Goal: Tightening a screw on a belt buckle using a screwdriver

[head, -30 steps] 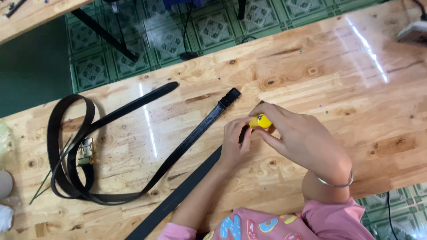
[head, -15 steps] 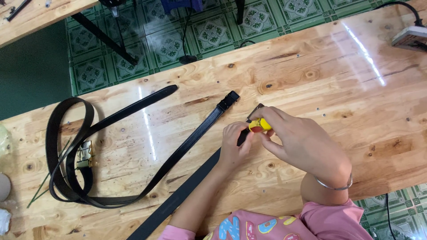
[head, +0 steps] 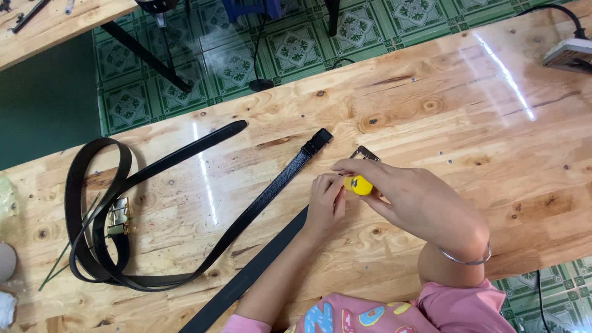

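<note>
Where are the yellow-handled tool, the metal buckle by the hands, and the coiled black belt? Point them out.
yellow-handled tool (head: pixel 358 185): head view, on the yellow handle in the right hand (head: pixel 425 206).
metal buckle (head: pixel 365 153): head view, on its frame past the fingertips.
coiled black belt (head: pixel 98 203): head view, on the loop at the table's left.

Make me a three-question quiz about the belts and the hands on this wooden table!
1. Where is the coiled black belt?
A. left side of the table
B. on the floor
C. by the right edge

2. What colour is the small tool in the right hand?
A. red
B. yellow
C. blue

3. What is the left hand doing?
A. resting flat, far away
B. waving
C. pressing beside the tool

Answers: A, it loops at the left; B, the handle is yellow; C, its fingers meet the tool.
</note>
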